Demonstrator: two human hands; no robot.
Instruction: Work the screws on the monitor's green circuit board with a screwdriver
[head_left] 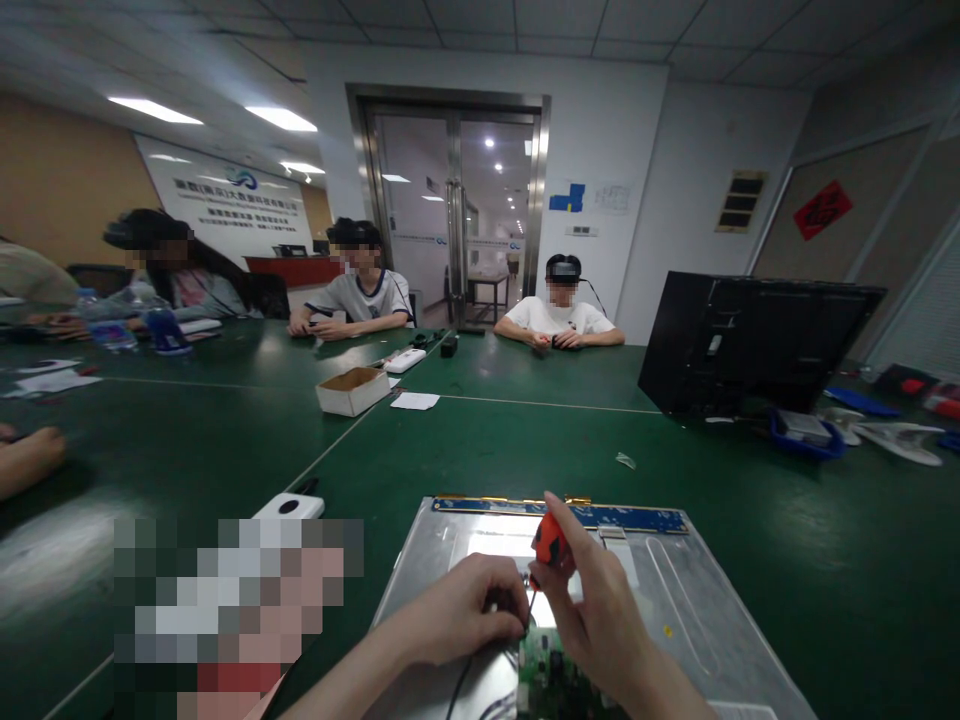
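A screwdriver (550,540) with a red and black handle is in my right hand (600,600), its thin shaft pointing down toward the panel. My left hand (480,605) is closed in a pinch beside the shaft's lower end; what its fingers hold, if anything, is hidden. Beneath both hands lies a silver metal display panel (690,600) with a narrow blue circuit strip (487,507) along its far edge. A green circuit board (551,665) sits on the panel, partly covered by my right hand. Dark cable runs below my left wrist.
Left of the panel, a white device (289,506) rests on the green table (525,440). An open cardboard box (352,392) and white paper (415,401) lie farther off. A black monitor (750,340) stands at right, near a blue tray (806,437). Several people sit around the table.
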